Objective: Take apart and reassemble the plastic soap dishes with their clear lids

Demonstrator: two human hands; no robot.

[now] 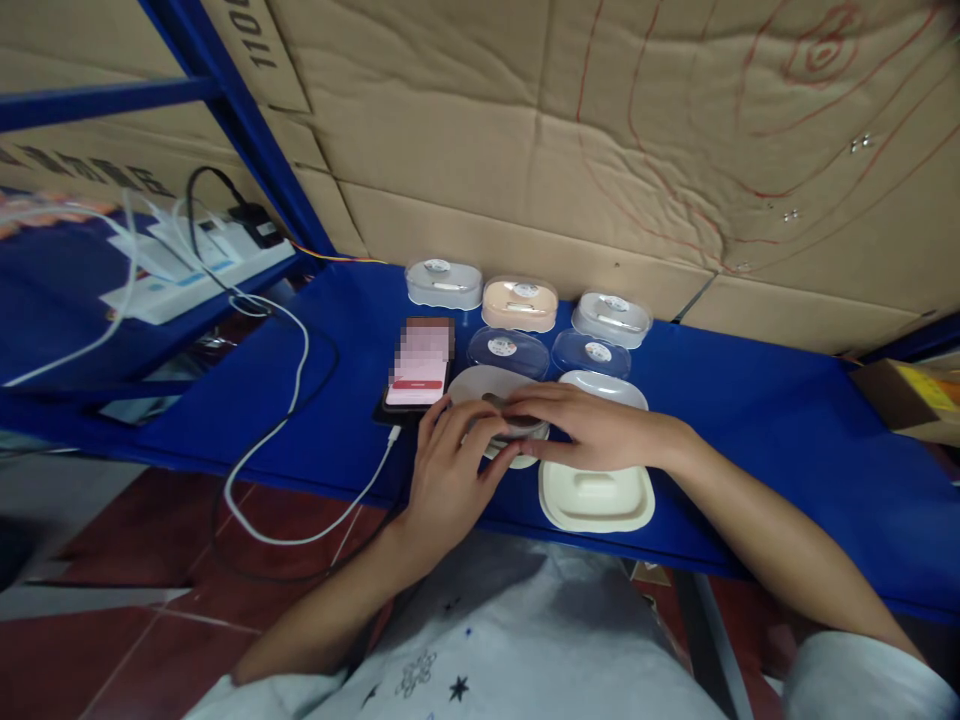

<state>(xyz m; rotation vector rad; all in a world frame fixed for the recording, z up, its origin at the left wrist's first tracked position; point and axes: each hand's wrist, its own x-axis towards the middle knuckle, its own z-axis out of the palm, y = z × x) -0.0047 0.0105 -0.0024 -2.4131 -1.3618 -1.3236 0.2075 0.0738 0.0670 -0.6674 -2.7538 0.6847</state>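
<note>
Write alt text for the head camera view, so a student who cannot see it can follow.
A person's left hand and right hand are both on a pale container on a blue table. Close by lie a cream lid and two clear lids; three small boxes stand behind, and a lit phone lies to the left.

A rounded, oblong container (pixel 478 383), pale greyish on top, sits on a blue tabletop (pixel 750 420). A cream-coloured rim (pixel 523 461) shows below at its near right side. Its middle is largely covered, so whether it is fully closed cannot be told.
</note>
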